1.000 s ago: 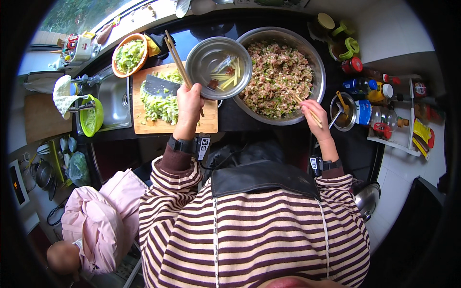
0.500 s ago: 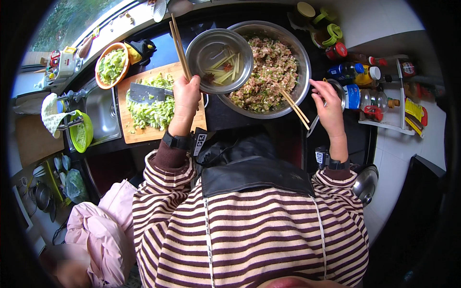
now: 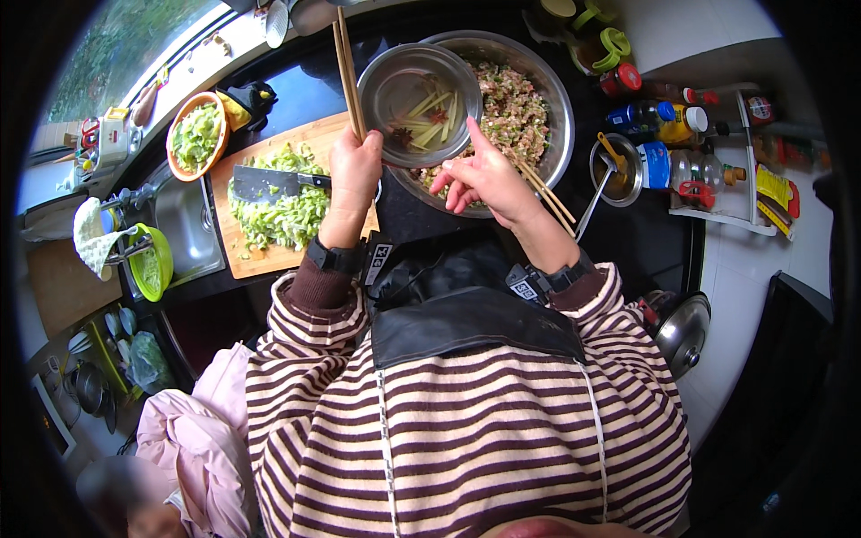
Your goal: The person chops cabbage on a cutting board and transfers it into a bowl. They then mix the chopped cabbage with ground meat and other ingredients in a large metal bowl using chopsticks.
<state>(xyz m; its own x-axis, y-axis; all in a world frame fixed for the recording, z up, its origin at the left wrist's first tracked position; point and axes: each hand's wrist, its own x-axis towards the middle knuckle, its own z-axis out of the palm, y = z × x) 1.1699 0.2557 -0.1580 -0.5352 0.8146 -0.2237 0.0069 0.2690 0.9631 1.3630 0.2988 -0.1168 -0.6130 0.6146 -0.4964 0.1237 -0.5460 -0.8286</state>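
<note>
My left hand (image 3: 356,175) is closed around a pair of wooden chopsticks (image 3: 346,76) and the edge of a steel bowl (image 3: 381,94). Thin yellow ginger strips (image 3: 429,121) and star anise lie in clear liquid inside it. This bowl is held over the left side of a large steel basin (image 3: 565,125) of minced meat mixed with greens (image 3: 520,112). My right hand (image 3: 493,184) has its fingers spread beside the bowl's right edge; whether a fingertip touches the rim, I cannot tell. Another pair of chopsticks (image 3: 545,190) rests across the basin's near right edge.
Left of the basin, a wooden cutting board (image 3: 247,260) carries chopped greens and a cleaver (image 3: 266,183). Beyond stand an orange bowl (image 3: 220,148) of greens and a sink (image 3: 184,229). At right are a small steel bowl (image 3: 635,184) with a spoon and several bottles. Someone in pink sits lower left.
My right hand has moved left from the basin's right side to the held bowl, uncovering the small steel bowl. My left hand and the held bowl have shifted slightly right.
</note>
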